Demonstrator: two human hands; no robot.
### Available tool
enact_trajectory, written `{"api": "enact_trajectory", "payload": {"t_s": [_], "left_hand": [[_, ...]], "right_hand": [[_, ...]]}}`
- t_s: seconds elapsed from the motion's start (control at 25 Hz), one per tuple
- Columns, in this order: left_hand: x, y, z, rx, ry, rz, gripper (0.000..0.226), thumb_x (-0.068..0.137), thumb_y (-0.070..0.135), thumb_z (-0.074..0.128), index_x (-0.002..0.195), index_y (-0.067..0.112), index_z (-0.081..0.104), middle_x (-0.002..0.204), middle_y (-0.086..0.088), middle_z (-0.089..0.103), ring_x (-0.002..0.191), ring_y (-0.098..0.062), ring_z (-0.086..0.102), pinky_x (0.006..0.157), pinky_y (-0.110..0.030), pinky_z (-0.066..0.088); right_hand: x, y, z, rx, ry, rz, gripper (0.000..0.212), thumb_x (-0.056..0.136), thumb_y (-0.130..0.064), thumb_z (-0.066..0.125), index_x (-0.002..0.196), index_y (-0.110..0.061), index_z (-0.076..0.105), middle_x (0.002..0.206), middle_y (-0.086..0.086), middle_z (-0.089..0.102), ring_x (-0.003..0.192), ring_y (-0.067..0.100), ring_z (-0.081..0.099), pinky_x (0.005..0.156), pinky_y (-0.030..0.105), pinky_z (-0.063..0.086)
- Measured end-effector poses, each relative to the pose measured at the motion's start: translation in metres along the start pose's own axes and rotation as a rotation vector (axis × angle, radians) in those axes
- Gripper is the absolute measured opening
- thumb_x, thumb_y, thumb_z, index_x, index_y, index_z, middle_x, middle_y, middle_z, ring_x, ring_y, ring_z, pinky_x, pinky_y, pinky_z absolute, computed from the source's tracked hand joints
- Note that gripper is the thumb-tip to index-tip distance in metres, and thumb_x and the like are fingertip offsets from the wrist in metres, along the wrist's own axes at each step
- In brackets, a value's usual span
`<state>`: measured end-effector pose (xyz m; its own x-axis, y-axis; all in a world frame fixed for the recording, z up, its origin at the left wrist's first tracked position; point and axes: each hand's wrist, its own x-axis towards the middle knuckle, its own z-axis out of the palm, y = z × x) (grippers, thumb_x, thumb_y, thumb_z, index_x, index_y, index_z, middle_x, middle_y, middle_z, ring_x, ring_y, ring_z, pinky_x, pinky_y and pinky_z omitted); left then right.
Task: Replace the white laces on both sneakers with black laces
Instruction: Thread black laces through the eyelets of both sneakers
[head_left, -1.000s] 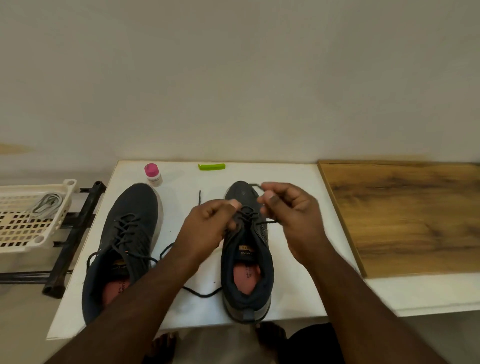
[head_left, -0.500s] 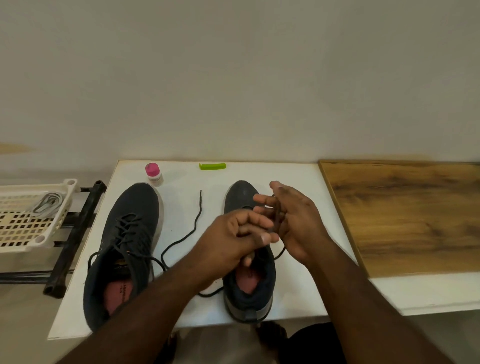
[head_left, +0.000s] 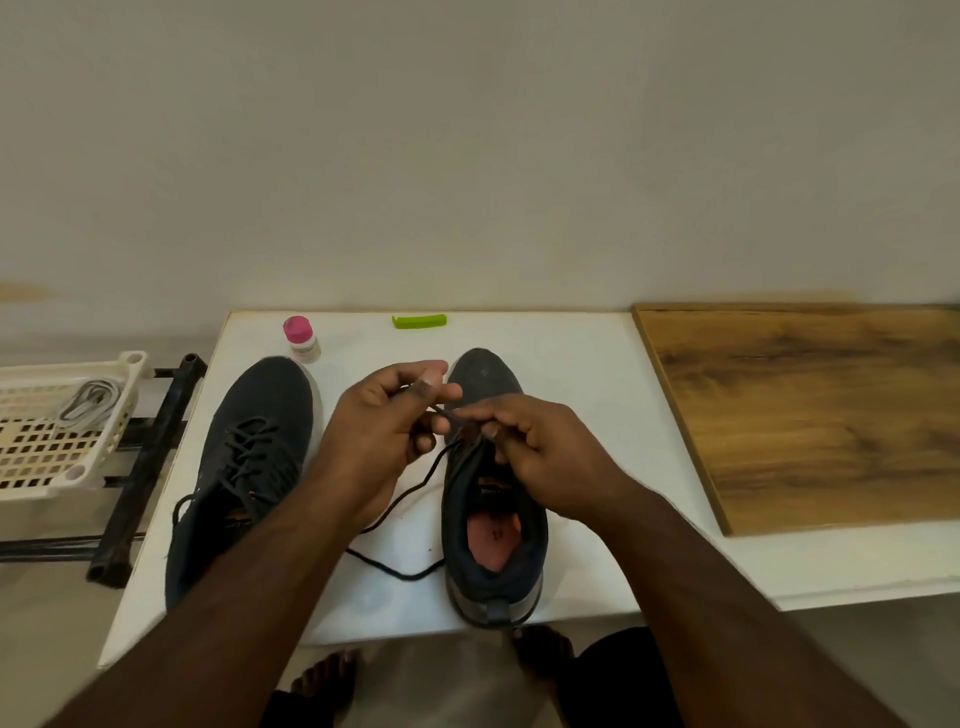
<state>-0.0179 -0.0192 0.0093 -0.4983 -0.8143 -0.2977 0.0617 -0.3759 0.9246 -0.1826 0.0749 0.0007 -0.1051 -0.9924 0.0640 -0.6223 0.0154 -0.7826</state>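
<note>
- Over the right-hand sneaker (head_left: 493, 499), which stands on a white table (head_left: 571, 353) with its toe pointing away from the person, two bare hands meet above the eyelet area.
- The left hand (head_left: 384, 431) pinches a black lace (head_left: 415, 488) between thumb and curled fingers, just left of the sneaker's toe.
- The right hand (head_left: 540, 457) pinches the same lace close by, directly above the sneaker's tongue; the two hands' fingertips nearly touch.
- The lace runs from the fingers down the sneaker's left side, loops on the table and ends near its heel.
- Left of this sneaker, a second sneaker (head_left: 249, 467) already carries black lacing.
- To do this step well, I judge the person should keep the lace tip pinched short and stiff, aim it squarely at the next eyelet, and draw the slack through evenly so that both ends match.
- Which eyelet is next I cannot tell; the fingers hide it.
- Beyond the sneaker's toe lie a green clip (head_left: 418, 321) and a pink-capped bottle (head_left: 300, 339).
</note>
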Motion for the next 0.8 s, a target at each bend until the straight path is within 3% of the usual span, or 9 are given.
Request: {"api": "enact_trajectory", "payload": {"t_s": [0.08, 0.2, 0.28, 0.36, 0.48, 0.56, 0.64, 0.72, 0.8], "left_hand": [[-0.001, -0.002, 0.000, 0.027, -0.004, 0.054, 0.017, 0.097, 0.018, 0.060, 0.109, 0.013, 0.072, 0.100, -0.008, 0.076, 0.071, -0.011, 0.066, 0.059, -0.017, 0.052], [-0.006, -0.006, 0.007, 0.099, -0.033, 0.120, 0.021, 0.098, 0.026, 0.059, 0.111, 0.021, 0.074, 0.100, 0.001, 0.077, 0.075, -0.005, 0.067, 0.060, -0.016, 0.051], [-0.009, -0.006, 0.013, 0.146, -0.014, 0.122, 0.025, 0.095, 0.038, 0.058, 0.111, 0.030, 0.075, 0.092, 0.012, 0.074, 0.070, 0.005, 0.063, 0.058, -0.014, 0.049], [-0.010, -0.007, 0.016, 0.184, -0.023, 0.103, 0.032, 0.088, 0.050, 0.057, 0.111, 0.037, 0.074, 0.079, 0.020, 0.069, 0.066, 0.008, 0.060, 0.055, -0.012, 0.048], [-0.011, -0.008, 0.015, 0.266, -0.072, 0.112, 0.037, 0.082, 0.059, 0.054, 0.110, 0.043, 0.073, 0.069, 0.018, 0.065, 0.059, 0.006, 0.056, 0.053, -0.012, 0.045], [-0.007, -0.011, 0.010, 0.363, -0.051, 0.144, 0.023, 0.086, 0.056, 0.059, 0.101, 0.046, 0.073, 0.074, 0.016, 0.068, 0.062, 0.006, 0.058, 0.057, -0.011, 0.046], [-0.004, -0.014, 0.006, 0.576, -0.032, 0.153, 0.010, 0.086, 0.047, 0.070, 0.093, 0.042, 0.072, 0.081, 0.017, 0.070, 0.071, 0.005, 0.062, 0.065, -0.014, 0.046], [-0.004, -0.023, 0.003, 0.795, -0.041, 0.105, 0.025, 0.077, 0.049, 0.079, 0.092, 0.035, 0.066, 0.080, 0.011, 0.067, 0.073, -0.001, 0.063, 0.065, -0.021, 0.047], [-0.004, -0.028, 0.004, 0.929, -0.021, 0.091, 0.031, 0.073, 0.052, 0.080, 0.092, 0.034, 0.063, 0.080, 0.012, 0.065, 0.073, -0.002, 0.062, 0.063, -0.020, 0.046]], "right_hand": [[0.000, -0.001, 0.000, -0.006, 0.073, 0.038, 0.038, 0.095, -0.027, 0.064, 0.133, -0.033, 0.063, 0.107, -0.030, 0.061, 0.104, -0.006, 0.059, 0.091, 0.019, 0.050], [0.001, -0.005, 0.005, 0.050, 0.213, 0.019, 0.048, 0.089, -0.040, 0.073, 0.135, -0.038, 0.059, 0.102, -0.032, 0.063, 0.103, -0.007, 0.061, 0.086, 0.008, 0.048], [0.003, -0.006, 0.009, 0.083, 0.263, 0.045, 0.047, 0.088, -0.035, 0.075, 0.133, -0.040, 0.059, 0.092, -0.035, 0.066, 0.095, -0.007, 0.064, 0.082, 0.008, 0.050], [0.005, -0.003, 0.007, 0.143, 0.286, 0.091, 0.045, 0.088, -0.034, 0.076, 0.131, -0.036, 0.063, 0.088, -0.025, 0.069, 0.088, -0.003, 0.065, 0.079, 0.015, 0.053], [0.004, 0.003, -0.004, 0.067, 0.262, 0.065, 0.030, 0.090, -0.029, 0.075, 0.119, -0.031, 0.072, 0.080, -0.017, 0.061, 0.081, 0.000, 0.058, 0.073, 0.016, 0.045], [0.004, 0.005, -0.009, -0.017, 0.246, 0.086, 0.013, 0.094, -0.025, 0.069, 0.101, -0.033, 0.075, 0.082, -0.017, 0.060, 0.084, 0.000, 0.058, 0.071, 0.013, 0.042], [0.004, 0.008, -0.010, 0.019, 0.265, 0.224, 0.013, 0.097, -0.021, 0.062, 0.090, -0.030, 0.068, 0.083, -0.013, 0.065, 0.079, 0.002, 0.063, 0.069, 0.017, 0.048], [0.004, 0.010, -0.010, 0.162, 0.240, 0.349, 0.012, 0.096, -0.016, 0.061, 0.092, -0.025, 0.068, 0.080, -0.006, 0.070, 0.069, 0.007, 0.068, 0.063, 0.024, 0.055], [0.002, 0.010, -0.008, 0.318, 0.192, 0.409, 0.015, 0.092, -0.010, 0.065, 0.096, -0.022, 0.073, 0.077, 0.001, 0.073, 0.067, 0.010, 0.070, 0.062, 0.023, 0.056]]}}
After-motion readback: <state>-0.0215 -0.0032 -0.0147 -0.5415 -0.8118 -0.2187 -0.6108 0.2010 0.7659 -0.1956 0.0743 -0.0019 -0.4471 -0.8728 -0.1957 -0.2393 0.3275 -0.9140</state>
